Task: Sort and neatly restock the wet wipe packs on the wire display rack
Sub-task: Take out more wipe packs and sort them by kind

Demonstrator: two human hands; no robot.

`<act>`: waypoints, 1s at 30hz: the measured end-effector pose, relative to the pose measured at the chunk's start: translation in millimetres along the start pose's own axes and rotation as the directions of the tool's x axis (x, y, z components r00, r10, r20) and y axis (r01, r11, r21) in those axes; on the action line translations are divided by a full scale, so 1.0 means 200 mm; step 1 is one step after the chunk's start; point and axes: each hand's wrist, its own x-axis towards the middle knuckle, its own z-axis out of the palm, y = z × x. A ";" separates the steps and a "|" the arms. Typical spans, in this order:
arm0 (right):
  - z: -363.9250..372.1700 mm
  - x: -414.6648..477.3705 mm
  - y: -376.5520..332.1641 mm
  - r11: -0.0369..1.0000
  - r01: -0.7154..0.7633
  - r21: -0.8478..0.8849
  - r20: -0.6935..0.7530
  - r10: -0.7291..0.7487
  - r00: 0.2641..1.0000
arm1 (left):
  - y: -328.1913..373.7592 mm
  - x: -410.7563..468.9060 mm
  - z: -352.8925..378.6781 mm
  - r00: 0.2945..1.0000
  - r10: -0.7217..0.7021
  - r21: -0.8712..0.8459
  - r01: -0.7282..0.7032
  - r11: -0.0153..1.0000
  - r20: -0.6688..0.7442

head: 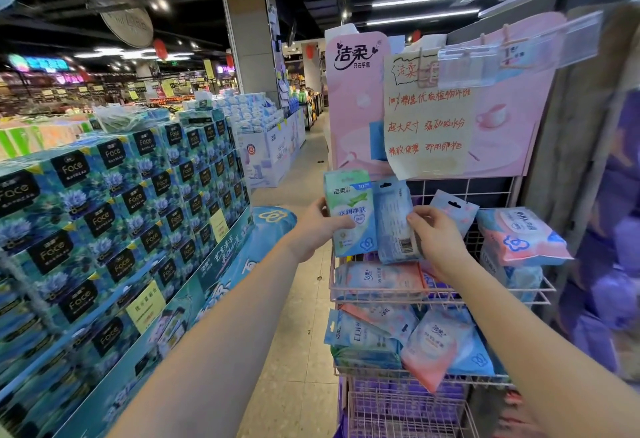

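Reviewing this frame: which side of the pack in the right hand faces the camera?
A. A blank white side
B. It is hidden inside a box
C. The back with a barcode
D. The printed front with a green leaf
C. The right hand holds a blue pack whose barcode and fine print face the camera; the green-leaf front belongs to the pack in the left hand.

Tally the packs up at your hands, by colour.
Green-fronted pack, in left hand: 1
Blue pack, barcode side out, in right hand: 1
Blue-pink pack behind the right hand: 1
Total: 3
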 end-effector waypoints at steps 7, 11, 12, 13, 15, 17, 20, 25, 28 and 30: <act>-0.04 -0.04 0.07 0.996 0.085 -0.036 -0.001 -0.085 0.996 | -0.09 0.05 0.07 0.999 -0.020 0.151 0.025 0.988 -0.038; -0.01 -0.05 0.09 0.997 0.041 -0.065 0.024 -0.040 0.999 | -0.08 0.06 0.09 0.999 -0.036 0.212 0.038 0.976 -0.013; 0.00 -0.04 0.09 0.997 0.029 -0.074 0.021 -0.028 0.999 | -0.07 0.05 0.10 1.000 -0.028 0.280 0.030 0.959 -0.013; 0.00 -0.04 0.10 0.997 0.024 -0.077 0.009 -0.023 1.000 | -0.07 0.06 0.10 1.000 -0.013 0.368 0.016 0.930 -0.011; 0.00 -0.03 0.10 0.995 0.022 -0.100 -0.026 -0.025 0.999 | -0.07 0.05 0.13 1.000 -0.011 0.487 0.011 0.874 -0.003; -0.01 -0.01 0.11 0.987 0.007 -0.158 -0.034 -0.013 0.999 | -0.09 0.06 0.15 1.000 -0.009 0.433 -0.002 0.901 0.023; -0.03 -0.01 0.12 0.963 0.004 -0.268 -0.046 -0.016 0.999 | -0.11 0.05 0.16 0.999 0.022 0.400 -0.010 0.917 -0.026; -0.03 -0.03 0.10 0.973 -0.049 -0.225 0.020 0.055 0.998 | -0.13 0.02 0.13 0.983 0.107 0.421 -0.036 0.907 -0.148; -0.02 -0.03 0.11 0.906 0.007 -0.422 0.072 0.025 0.997 | -0.14 0.01 0.07 0.990 0.083 0.411 -0.029 0.911 -0.115; -0.01 -0.02 0.12 0.877 0.036 -0.479 0.013 -0.033 0.999 | -0.15 0.01 0.05 0.990 0.089 0.418 -0.037 0.908 -0.105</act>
